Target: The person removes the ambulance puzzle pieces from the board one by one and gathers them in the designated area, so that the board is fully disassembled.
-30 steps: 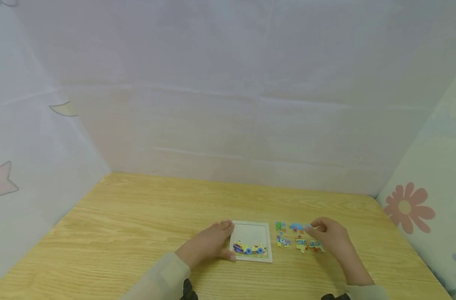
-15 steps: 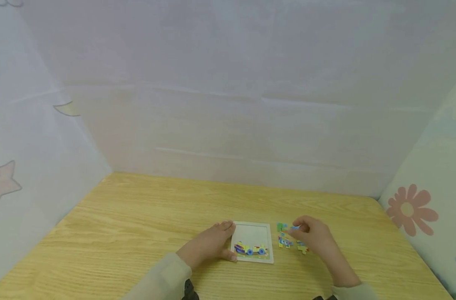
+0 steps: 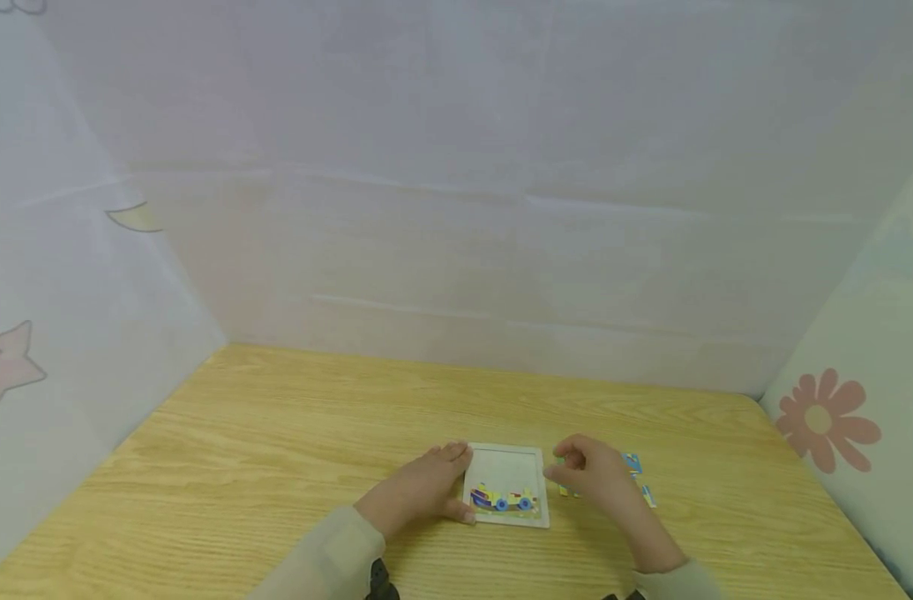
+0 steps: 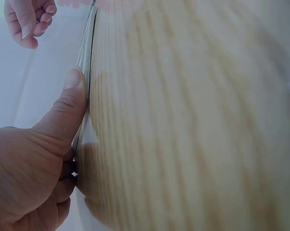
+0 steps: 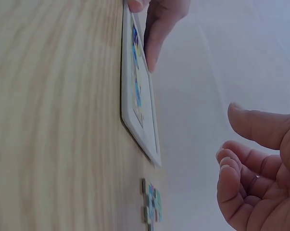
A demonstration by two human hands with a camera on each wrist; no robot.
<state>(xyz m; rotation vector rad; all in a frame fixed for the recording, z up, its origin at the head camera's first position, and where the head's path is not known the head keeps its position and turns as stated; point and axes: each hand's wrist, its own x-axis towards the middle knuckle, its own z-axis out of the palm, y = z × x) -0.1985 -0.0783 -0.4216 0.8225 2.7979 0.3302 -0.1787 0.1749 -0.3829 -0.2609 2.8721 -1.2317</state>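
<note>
A white-rimmed puzzle board (image 3: pixel 507 467) lies on the table, with a strip of joined jigsaw pieces (image 3: pixel 504 502) along its near side showing a yellow and purple vehicle with blue wheels. My left hand (image 3: pixel 419 492) rests against the board's left edge, fingers by the far corner, thumb (image 4: pixel 70 98) by the near one. Just right of the board, my right hand (image 3: pixel 595 475) hovers above the table. Its thumb and loosely bent fingers (image 5: pixel 229 187) stand apart with nothing between them. Loose jigsaw pieces (image 3: pixel 632 463) lie under and beyond that hand, mostly hidden by it.
The light wood table (image 3: pixel 314 417) reaches back to a pale cloth wall (image 3: pixel 426 250). Cloth sides stand at left and right, the right one printed with a red flower (image 3: pixel 820 417). In the right wrist view, loose pieces (image 5: pixel 151 202) lie near the board's corner.
My right hand has moved left across the loose pieces toward the board, covering the nearer ones and uncovering some on the right. The left hand and the board have stayed put.
</note>
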